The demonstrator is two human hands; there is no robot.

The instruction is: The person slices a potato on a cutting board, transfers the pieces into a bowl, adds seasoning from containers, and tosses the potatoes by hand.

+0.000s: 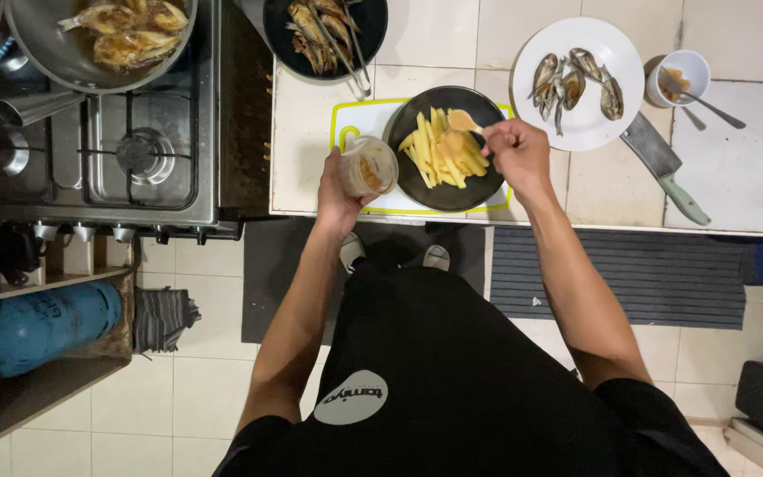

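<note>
White tiled counter [752,168] carries cutting board [346,119], white plate [615,53], cleaver [664,168], cup [683,75]

A small clear plastic jar [369,168], open-topped and tilted, shows orange-brown powder inside; it is held just beside the left rim of a black plate [417,181]. The plate, round and dark, sits on a white cutting board with a yellow-green edge [346,119] on the counter and carries a loose pile of pale yellow potato sticks [439,155]. A wooden spoon [464,121], its bowl heaped with the same tan powder, is poised over the far part of the pile, its handle running toward the plate's right rim. Some sticks under the spoon look dusted with orange.
</note>
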